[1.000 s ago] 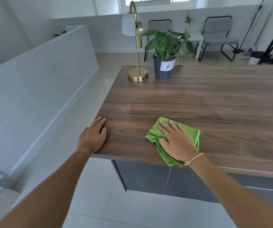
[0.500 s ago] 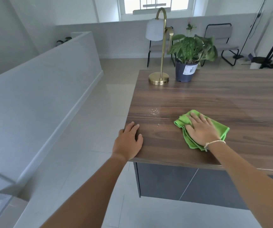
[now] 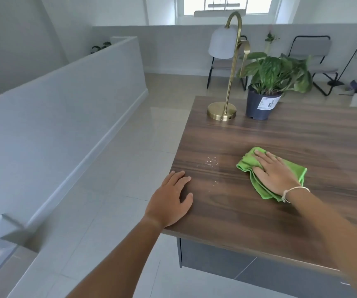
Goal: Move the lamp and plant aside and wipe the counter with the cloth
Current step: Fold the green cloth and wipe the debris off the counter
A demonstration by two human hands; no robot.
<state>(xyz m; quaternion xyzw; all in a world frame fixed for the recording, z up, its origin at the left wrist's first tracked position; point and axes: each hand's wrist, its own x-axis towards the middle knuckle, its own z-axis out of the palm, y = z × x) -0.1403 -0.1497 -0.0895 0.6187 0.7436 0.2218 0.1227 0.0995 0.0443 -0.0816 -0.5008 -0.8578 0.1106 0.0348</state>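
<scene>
A folded green cloth (image 3: 252, 161) lies on the dark wood counter (image 3: 302, 138), and my right hand (image 3: 275, 172) presses flat on top of it. My left hand (image 3: 170, 201) rests palm down on the counter's near left corner, holding nothing. A patch of small white droplets or crumbs (image 3: 211, 162) lies between the two hands, just left of the cloth. At the counter's far left corner stand a brass lamp (image 3: 222, 111) with a white shade and, to its right, a leafy plant (image 3: 274, 72) in a dark pot.
The counter's left edge drops to a pale tiled floor (image 3: 117, 168). A low white wall (image 3: 66, 100) runs along the left. Two folding chairs (image 3: 315, 59) stand beyond the counter, and dark cabinet fronts (image 3: 216, 259) sit under the near edge.
My right hand has slid the cloth away from the near edge, farther onto the counter. My left hand stays on the corner. The view has shifted left, so the counter sits more to the right.
</scene>
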